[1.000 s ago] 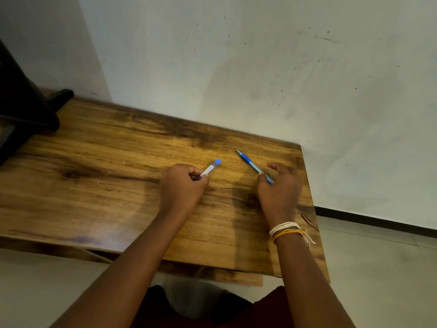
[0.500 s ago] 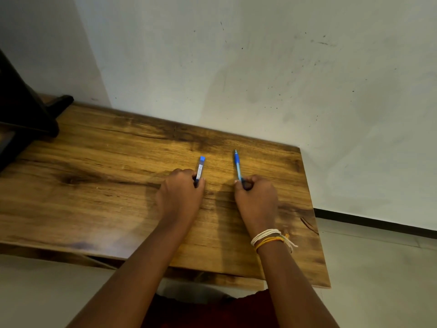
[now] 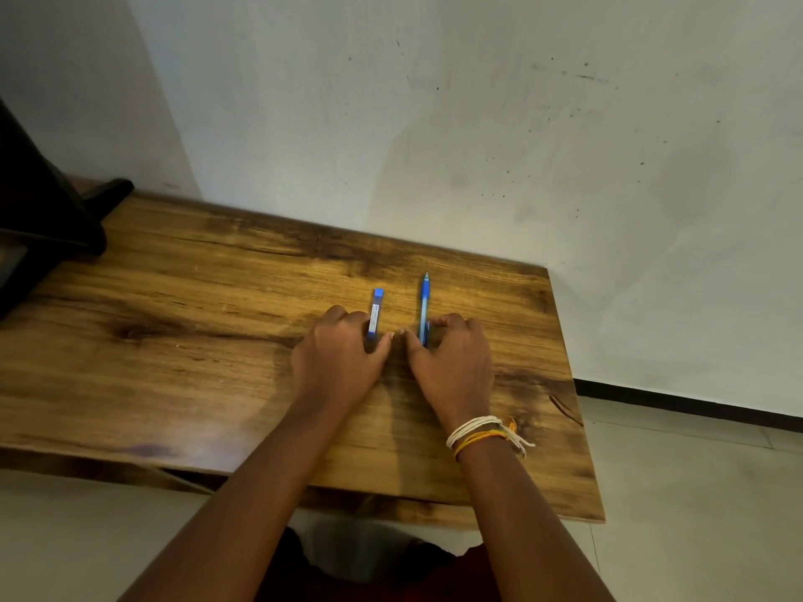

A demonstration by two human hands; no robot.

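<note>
A small clear tube with a blue cap (image 3: 375, 312) lies on the wooden table (image 3: 174, 341), pointing away from me. My left hand (image 3: 339, 362) pinches its near end between thumb and fingers. To its right lies a blue pen (image 3: 424, 306), parallel to the tube, tip toward the wall. My right hand (image 3: 452, 362) pinches the pen's near end with curled fingers. Both hands rest on the tabletop, thumbs almost touching each other. The near ends of both objects are hidden by my fingers.
A dark object (image 3: 48, 202) stands at the table's far left. A pale wall (image 3: 478, 123) rises right behind the table. The table's right edge (image 3: 578, 406) drops to a tiled floor (image 3: 695, 493). Thread bracelets (image 3: 482, 432) circle my right wrist.
Both hands have drawn closer together. The tube and the pen, slanted a second ago, have turned until they lie parallel, pointing at the wall.
</note>
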